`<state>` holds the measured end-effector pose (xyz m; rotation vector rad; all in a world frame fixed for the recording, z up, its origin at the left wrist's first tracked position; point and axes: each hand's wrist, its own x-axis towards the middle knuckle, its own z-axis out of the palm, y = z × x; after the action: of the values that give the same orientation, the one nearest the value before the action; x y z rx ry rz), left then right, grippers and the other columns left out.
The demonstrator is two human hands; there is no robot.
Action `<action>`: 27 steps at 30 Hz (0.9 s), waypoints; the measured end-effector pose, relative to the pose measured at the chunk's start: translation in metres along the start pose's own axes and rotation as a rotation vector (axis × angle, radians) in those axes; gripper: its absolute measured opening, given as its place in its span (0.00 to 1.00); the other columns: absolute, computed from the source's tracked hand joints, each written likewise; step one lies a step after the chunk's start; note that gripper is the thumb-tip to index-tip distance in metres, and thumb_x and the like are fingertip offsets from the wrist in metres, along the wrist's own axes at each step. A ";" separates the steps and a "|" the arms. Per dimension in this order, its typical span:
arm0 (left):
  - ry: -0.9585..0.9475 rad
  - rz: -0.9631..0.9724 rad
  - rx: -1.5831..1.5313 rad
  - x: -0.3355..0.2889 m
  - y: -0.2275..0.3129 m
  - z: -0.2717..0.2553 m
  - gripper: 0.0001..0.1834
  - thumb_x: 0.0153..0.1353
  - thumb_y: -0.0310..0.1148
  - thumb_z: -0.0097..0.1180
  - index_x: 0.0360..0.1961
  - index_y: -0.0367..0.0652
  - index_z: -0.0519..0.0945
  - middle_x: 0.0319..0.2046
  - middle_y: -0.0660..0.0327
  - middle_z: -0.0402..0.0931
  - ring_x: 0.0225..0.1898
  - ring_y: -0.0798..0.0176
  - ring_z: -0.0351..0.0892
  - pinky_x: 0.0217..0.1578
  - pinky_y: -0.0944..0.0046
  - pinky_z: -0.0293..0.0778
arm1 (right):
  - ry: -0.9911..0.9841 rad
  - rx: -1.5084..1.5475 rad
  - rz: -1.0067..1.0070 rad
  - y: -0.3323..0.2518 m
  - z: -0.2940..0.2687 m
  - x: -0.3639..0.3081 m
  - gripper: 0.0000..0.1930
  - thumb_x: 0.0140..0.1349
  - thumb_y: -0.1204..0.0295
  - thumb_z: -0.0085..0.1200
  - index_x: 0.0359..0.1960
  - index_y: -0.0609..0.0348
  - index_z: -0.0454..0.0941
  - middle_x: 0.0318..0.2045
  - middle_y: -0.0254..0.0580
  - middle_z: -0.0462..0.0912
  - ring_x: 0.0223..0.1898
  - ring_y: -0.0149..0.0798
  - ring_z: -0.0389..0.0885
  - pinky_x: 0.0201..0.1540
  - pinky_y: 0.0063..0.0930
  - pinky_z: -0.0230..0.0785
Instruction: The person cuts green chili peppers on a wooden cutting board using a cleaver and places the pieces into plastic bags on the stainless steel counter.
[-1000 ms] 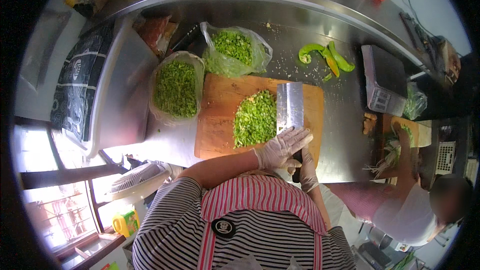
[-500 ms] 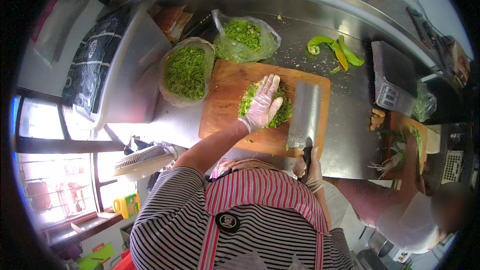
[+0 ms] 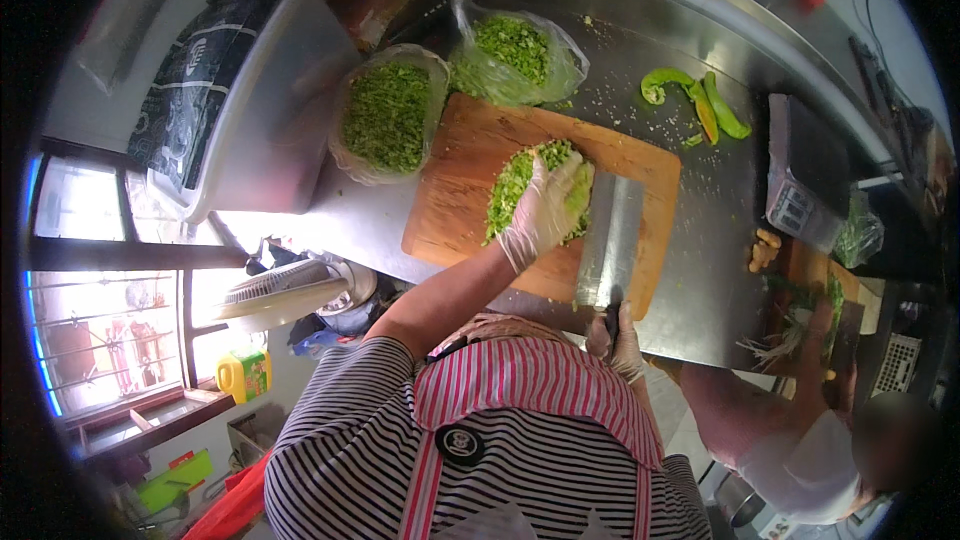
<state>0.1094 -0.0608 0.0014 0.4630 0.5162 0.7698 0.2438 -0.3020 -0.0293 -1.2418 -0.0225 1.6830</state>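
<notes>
A pile of chopped green pepper [image 3: 512, 185] lies on the wooden cutting board [image 3: 450, 190]. My left hand [image 3: 540, 215], in a clear glove, is on the pile's right side. Its fingers curve round some of the chopped pieces, and the fingertips are partly hidden. Just right of the pile, a wide cleaver [image 3: 612, 240] lies with its blade over the board, pointing away from me. My gloved right hand [image 3: 624, 338] is closed round its black handle at the board's near edge.
Behind the board stand a plastic bag [image 3: 510, 55] and a lined tub [image 3: 388, 120] of chopped greens. Whole green peppers [image 3: 700, 105] lie at the back right, left of a scale [image 3: 800, 175]. A large plastic bin [image 3: 265, 130] is at left. A co-worker [image 3: 800, 440] handles spring onions at right.
My left hand has gone from lying flat with stretched fingers to curving round the pile's right side. The cleaver stays beside the pile in my right hand. The whole view has shifted slightly.
</notes>
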 end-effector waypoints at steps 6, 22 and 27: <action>-0.001 0.617 1.832 -0.057 -0.006 -0.040 0.56 0.56 0.64 0.58 0.75 0.42 0.50 0.73 0.44 0.49 0.73 0.33 0.44 0.70 0.35 0.39 | 0.080 0.029 -0.223 0.001 -0.030 -0.006 0.23 0.69 0.47 0.49 0.27 0.53 0.72 0.12 0.33 0.69 0.11 0.31 0.68 0.14 0.25 0.61; 0.384 0.657 1.656 -0.023 -0.045 -0.061 0.42 0.57 0.54 0.63 0.71 0.58 0.64 0.70 0.38 0.52 0.68 0.31 0.52 0.67 0.38 0.52 | 0.075 -0.218 0.001 0.025 0.030 0.049 0.08 0.68 0.66 0.54 0.36 0.50 0.68 0.13 0.33 0.70 0.11 0.31 0.67 0.13 0.27 0.61; 0.455 0.650 1.507 -0.022 -0.054 -0.056 0.35 0.56 0.43 0.66 0.66 0.57 0.71 0.67 0.41 0.56 0.65 0.35 0.55 0.67 0.42 0.54 | 0.028 -0.321 -0.071 0.027 0.036 0.051 0.08 0.65 0.72 0.56 0.29 0.55 0.70 0.14 0.32 0.72 0.12 0.28 0.68 0.14 0.26 0.59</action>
<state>0.0913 -0.0999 -0.0673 1.9427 1.3978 1.0030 0.2007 -0.2613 -0.0625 -1.4829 -0.3267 1.6425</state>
